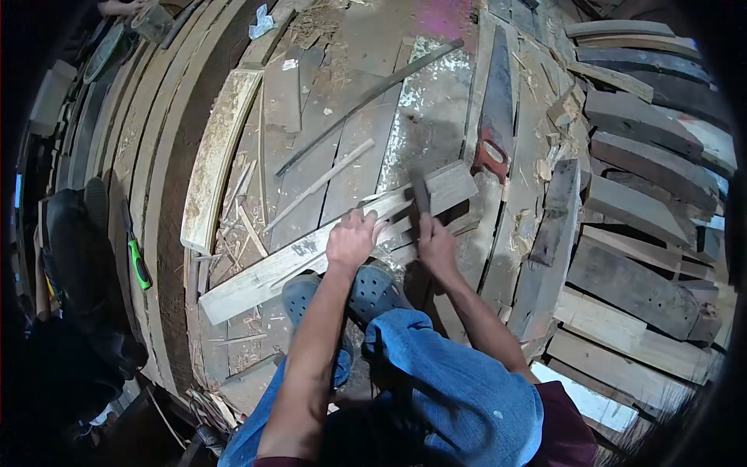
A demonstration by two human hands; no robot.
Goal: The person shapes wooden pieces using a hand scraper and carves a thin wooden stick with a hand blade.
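My left hand (352,240) is closed at the upper edge of a long pale wooden board (257,282), pressing down on it near its middle. The board lies slanted across my feet's front, its far end up to the right. Closed around a dark, narrow, flat tool (421,193) is my right hand (437,247). The tool stands up from the fist over the board's right part, blurred by motion, so its exact kind is unclear. Narrow wood pieces (401,233) lie beneath the board, between my hands.
A red-handled handsaw (494,117) lies beyond the board. Left are a thick pale plank (222,156) and a green-handled tool (138,265). Thin strips (366,97) and shavings litter the floor. Stacked timbers (638,280) line the right. Another person's dark shoe (70,233) is at far left.
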